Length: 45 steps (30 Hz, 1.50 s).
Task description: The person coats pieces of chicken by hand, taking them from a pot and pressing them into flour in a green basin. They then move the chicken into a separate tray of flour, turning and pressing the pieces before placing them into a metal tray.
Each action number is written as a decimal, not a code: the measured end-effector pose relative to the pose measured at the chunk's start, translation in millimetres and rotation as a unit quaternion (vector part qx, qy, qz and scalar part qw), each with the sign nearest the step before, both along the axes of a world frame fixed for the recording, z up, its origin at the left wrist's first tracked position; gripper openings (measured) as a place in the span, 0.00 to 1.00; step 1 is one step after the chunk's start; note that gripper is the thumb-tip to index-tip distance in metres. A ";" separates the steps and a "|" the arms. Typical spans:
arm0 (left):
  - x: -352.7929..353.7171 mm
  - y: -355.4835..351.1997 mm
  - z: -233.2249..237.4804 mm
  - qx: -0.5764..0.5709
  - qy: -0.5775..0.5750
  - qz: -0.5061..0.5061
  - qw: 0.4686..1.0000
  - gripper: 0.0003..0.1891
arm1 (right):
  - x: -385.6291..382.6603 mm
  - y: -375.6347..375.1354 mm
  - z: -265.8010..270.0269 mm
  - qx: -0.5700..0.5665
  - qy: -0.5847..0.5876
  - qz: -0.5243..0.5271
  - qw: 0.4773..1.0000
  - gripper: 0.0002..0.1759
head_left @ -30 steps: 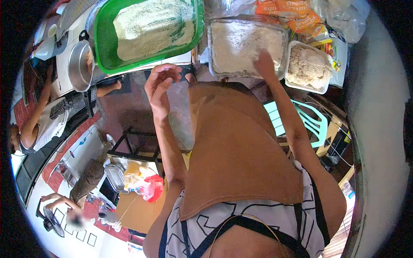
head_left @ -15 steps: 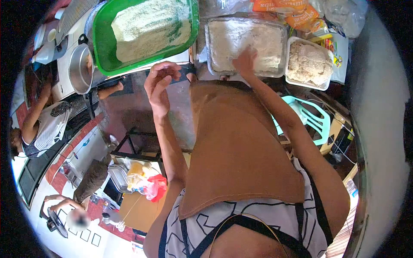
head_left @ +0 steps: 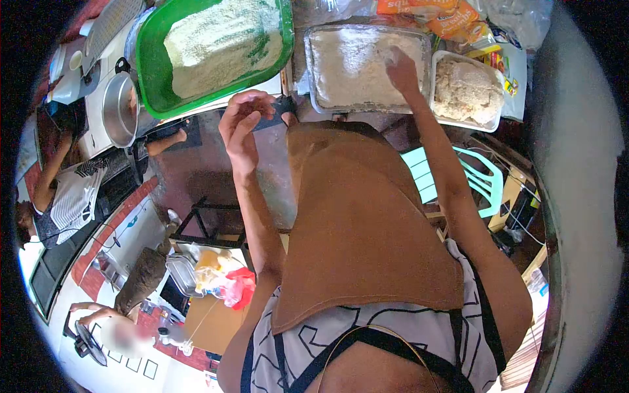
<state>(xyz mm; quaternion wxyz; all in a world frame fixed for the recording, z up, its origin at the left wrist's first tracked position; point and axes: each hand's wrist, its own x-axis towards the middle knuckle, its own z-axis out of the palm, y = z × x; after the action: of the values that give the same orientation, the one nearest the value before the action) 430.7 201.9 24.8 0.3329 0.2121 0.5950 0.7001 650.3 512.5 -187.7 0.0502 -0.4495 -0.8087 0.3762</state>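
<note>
My right hand (head_left: 403, 71) is over the right part of a clear rectangular tub (head_left: 310, 78) of pale powder or crumbs; its fingers touch or hover at the surface, and any small thing in them is too blurred to make out. Raised in the air, my left hand (head_left: 244, 128) has loosely curled, parted fingers and holds nothing, near the lower right edge of a green basin (head_left: 149, 85) of white flour-like powder. Right of the tub sits a white tray (head_left: 488, 124) heaped with lumpy, crumb-coated food (head_left: 468, 90).
Orange bags (head_left: 458, 23) lie behind the tub. A metal pot (head_left: 120, 108) stands left of the basin. A mint-green chair (head_left: 481, 183) is below the white tray. One person (head_left: 72, 203) is at the far left, another (head_left: 141, 281) at the lower left.
My right hand has moved right, from the middle of the tub to its right part. My left hand has hardly moved. The view has shifted slightly.
</note>
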 end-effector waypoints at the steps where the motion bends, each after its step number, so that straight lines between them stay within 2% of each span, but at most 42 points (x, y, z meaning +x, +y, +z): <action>1: -0.4 -0.4 -0.8 0.005 -0.003 -0.001 1.000 0.18 | 0.2 11.3 -2.2 0.080 -0.004 0.073 0.994 0.32; 2: -0.2 -0.3 -0.2 0.005 -0.002 -0.002 1.000 0.18 | -1.5 19.8 -6.3 0.160 -0.009 0.144 0.977 0.32; 3: 0.3 -0.5 0.7 -0.003 0.004 -0.008 1.000 0.18 | -4.6 24.6 -10.3 0.159 -0.008 0.143 0.977 0.32; 5: 0.2 0.9 2.4 -0.010 0.013 -0.013 1.000 0.18 | -12.9 33.0 -14.7 0.215 -0.021 0.208 0.954 0.32; 9: 2.8 3.4 4.6 -0.015 0.007 -0.010 1.000 0.18 | -39.5 10.7 -21.0 0.244 -0.043 0.270 0.930 0.32; 12: 2.9 2.5 2.1 -0.007 0.006 -0.003 1.000 0.18 | -47.5 -19.8 -22.7 0.155 -0.075 0.281 0.944 0.34; 15: 3.4 1.5 2.4 -0.009 0.012 0.000 1.000 0.18 | -45.4 -34.0 3.0 0.121 -0.108 0.303 0.939 0.31; 16: 3.4 0.7 2.9 -0.015 0.017 -0.002 1.000 0.18 | -43.4 -30.8 -6.4 0.121 -0.108 0.305 0.938 0.31; 17: 3.1 -0.2 3.2 -0.016 0.017 0.000 1.000 0.18 | -36.9 -23.6 -24.4 0.112 -0.080 0.291 0.947 0.29; 19: 3.1 -1.1 3.0 -0.014 0.018 0.000 1.000 0.18 | -25.5 -10.3 -27.4 0.102 -0.053 0.279 0.954 0.28; 21: 2.2 -1.6 1.7 -0.012 0.015 -0.002 1.000 0.18 | -17.1 5.7 -7.3 0.002 0.006 0.257 0.966 0.30; 23: 1.8 -0.4 1.0 -0.008 0.013 -0.006 1.000 0.18 | -1.8 17.7 -12.9 0.019 0.001 0.221 0.975 0.33; 25: 2.6 3.8 2.1 0.024 -0.020 0.004 1.000 0.16 | 7.5 30.5 -22.8 -0.028 0.038 0.151 0.987 0.33; 26: 3.0 5.4 2.8 0.025 -0.020 0.003 0.999 0.16 | 5.4 34.0 -22.0 -0.048 0.012 0.128 0.990 0.33; 28: 3.5 7.6 4.1 -0.008 0.013 -0.016 1.000 0.16 | 2.0 34.3 -22.2 -0.069 0.024 0.112 0.991 0.34; 30: 3.6 9.5 3.8 -0.006 0.011 -0.019 1.000 0.17 | -4.0 31.1 -13.4 -0.091 0.036 0.096 0.990 0.34; 33: 3.4 10.6 3.0 -0.007 0.013 -0.025 1.000 0.17 | -13.6 25.7 -16.5 -0.147 0.073 0.141 0.976 0.35; 35: 3.5 10.8 3.6 -0.011 0.016 -0.027 0.999 0.17 | -20.9 14.3 -32.7 -0.245 0.223 0.116 0.936 0.33; 39: 4.7 10.3 4.8 -0.006 0.019 -0.025 0.999 0.17 | -40.1 4.9 -38.7 -0.240 0.221 0.167 0.930 0.33; 41: 6.7 10.7 5.9 -0.007 0.016 -0.023 1.000 0.17 | -45.7 4.9 -39.5 -0.201 0.125 0.167 0.957 0.31; 42: 8.3 12.1 8.2 0.005 0.000 -0.011 1.000 0.16 | -45.2 9.1 -41.8 -0.202 0.124 0.168 0.957 0.31; 44: 10.0 11.5 8.2 0.018 -0.017 0.001 1.000 0.16 | -39.9 28.6 -49.0 -0.028 0.009 0.222 0.974 0.28; 45: 10.5 11.3 6.4 0.018 -0.018 0.003 1.000 0.16 | -30.0 39.2 -55.3 -0.028 0.008 0.223 0.974 0.28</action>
<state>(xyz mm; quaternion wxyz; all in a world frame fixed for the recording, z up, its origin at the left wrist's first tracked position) 441.1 213.2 31.2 0.3374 0.2040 0.5770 0.7152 620.3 551.6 -242.9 -0.0413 -0.2559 -0.8773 0.4038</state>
